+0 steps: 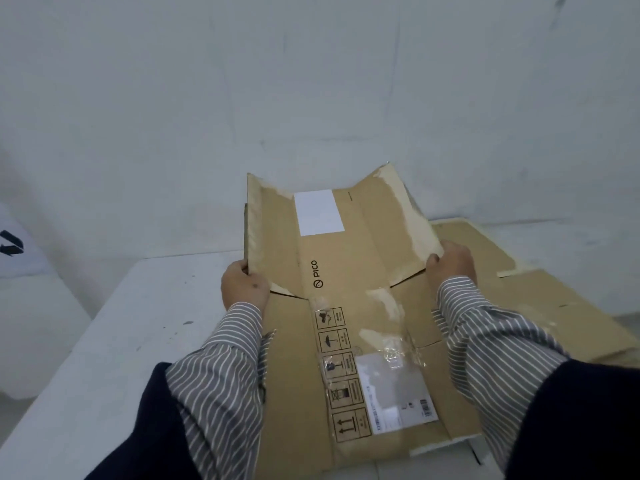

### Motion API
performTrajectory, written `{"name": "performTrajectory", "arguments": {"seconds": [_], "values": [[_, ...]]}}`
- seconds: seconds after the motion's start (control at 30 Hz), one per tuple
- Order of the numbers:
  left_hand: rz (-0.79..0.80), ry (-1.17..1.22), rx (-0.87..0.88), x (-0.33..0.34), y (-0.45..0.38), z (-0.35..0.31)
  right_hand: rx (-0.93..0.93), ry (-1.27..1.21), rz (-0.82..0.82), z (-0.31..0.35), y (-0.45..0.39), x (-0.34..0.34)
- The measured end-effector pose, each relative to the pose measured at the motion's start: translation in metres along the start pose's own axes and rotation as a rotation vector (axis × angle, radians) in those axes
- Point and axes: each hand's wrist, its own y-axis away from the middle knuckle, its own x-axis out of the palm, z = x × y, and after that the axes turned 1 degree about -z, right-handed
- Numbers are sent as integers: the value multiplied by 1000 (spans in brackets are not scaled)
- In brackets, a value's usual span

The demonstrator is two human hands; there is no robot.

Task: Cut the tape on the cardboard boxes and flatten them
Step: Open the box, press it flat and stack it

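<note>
White wall behind, white table (pixel 114 327) under everything. Cardboard box (pixel 346 289) sits mid-table, already collapsed: near half lies flat w/ handling symbols and a shipping label (pixel 394 389) face up, far half w/ a blank white label (pixel 318 213) is raised off the table, its two side flaps bent upward. Left hand (pixel 244 284) grips the left flap's near corner, fingers curled round the edge, thumb on the outer face. Right hand (pixel 450 261) holds the right flap's near edge; fingers look wrapped behind the card, though the far side is hidden so can't be sure how far round they go. Loose clear tape (pixel 398 344) is crumpled across the middle seam, w/ pale torn patches where tape has peeled the paper. More flattened cardboard (pixel 540 299) lies just to the right, partly under the right sleeve. Step in hand, by my read: folding the far section down so the box lies flat. To do it well: press both flaps down together, evenly, along the existing crease, then run palms outward to kill the spring-back. Watch the sticky tape, it could snag a sleeve or glue layers askew. Then slide it onto the pile at right.
</note>
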Motion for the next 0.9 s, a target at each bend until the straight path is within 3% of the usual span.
{"name": "performTrajectory", "arguments": {"seconds": [0.2,0.43,0.7,0.9], "values": [[49,8,22,47,52,-25,44,28,-31,-59,-14,-51],[112,18,-14,147,91,-57,48,69,-46,-142,-83,-89],[100,-7,-150,270,120,-83,21,16,88,-233,-177,-88],[40,-80,-236,318,132,-78,-23,8,213,-270,-225,-68]]}}
